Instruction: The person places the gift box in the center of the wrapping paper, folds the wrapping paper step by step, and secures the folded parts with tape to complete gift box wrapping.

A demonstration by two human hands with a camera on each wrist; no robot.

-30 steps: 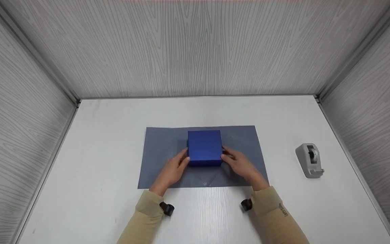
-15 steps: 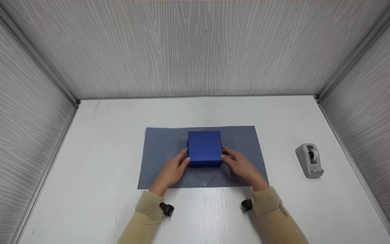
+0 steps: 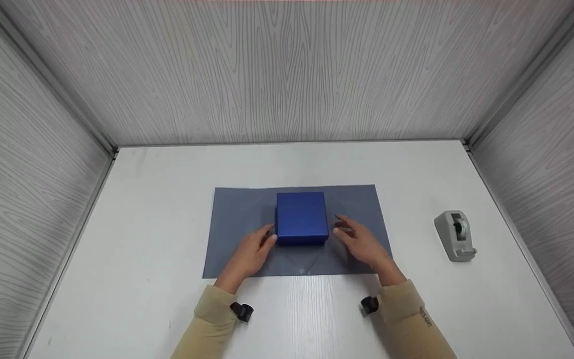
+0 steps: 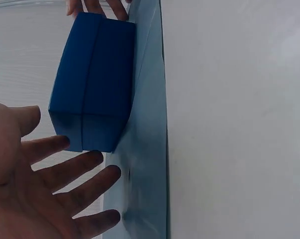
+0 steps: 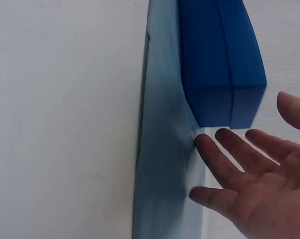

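A blue lidded box point(image 3: 301, 215) sits on a sheet of grey-blue wrapping paper point(image 3: 237, 214), near its middle. My left hand point(image 3: 249, 253) is at the box's left side with fingers spread; in the left wrist view the fingertips point(image 4: 96, 157) lie close beside the box, and whether they touch it I cannot tell. On the other side, my right hand point(image 3: 364, 245) stands a small gap away from the box, fingers spread and holding nothing. The right wrist view shows the box point(image 5: 214, 59) just beyond those fingers point(image 5: 249, 154).
A grey tape dispenser point(image 3: 456, 236) with a roll in it stands on the white table point(image 3: 167, 199), to the right of the paper. Grey wood-grain panels point(image 3: 287, 75) rise at the back and both sides. Each wrist wears a small black camera point(image 3: 242, 311).
Both hands have loosened from the box's sides. The right hand has drawn away to the right, and the left has shifted slightly left and toward me. The box stays in place.
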